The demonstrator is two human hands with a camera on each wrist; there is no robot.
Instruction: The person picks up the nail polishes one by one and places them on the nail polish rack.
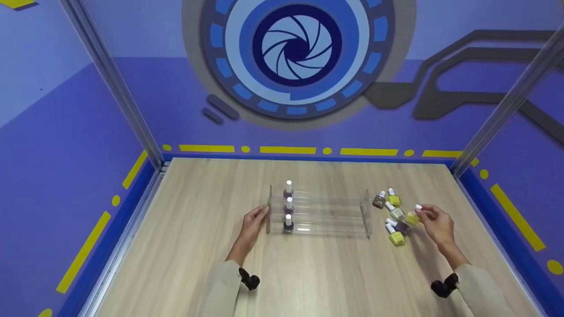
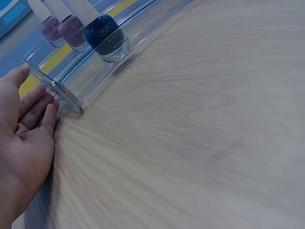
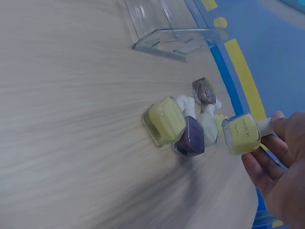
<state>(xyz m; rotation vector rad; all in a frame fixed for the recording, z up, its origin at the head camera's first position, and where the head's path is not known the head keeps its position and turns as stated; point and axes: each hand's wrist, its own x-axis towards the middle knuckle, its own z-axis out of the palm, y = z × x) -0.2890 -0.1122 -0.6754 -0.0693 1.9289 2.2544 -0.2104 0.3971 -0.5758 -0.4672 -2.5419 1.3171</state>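
My right hand pinches a yellow nail polish bottle by its white cap, above the table at the right. Beside it lies a loose group of bottles: a yellow one, a dark purple one, a pale green one, a glittery brown one and another yellow one. A clear tiered rack stands mid-table. Fingers of my left hand touch its left end panel from outside. Three bottles stand upright on the rack's left side, with a dark teal one in front and two mauve ones behind.
The wooden table meets blue patterned walls at the back and sides. Metal posts rise at the back corners. The rack's right end faces the loose bottles, with a small gap between.
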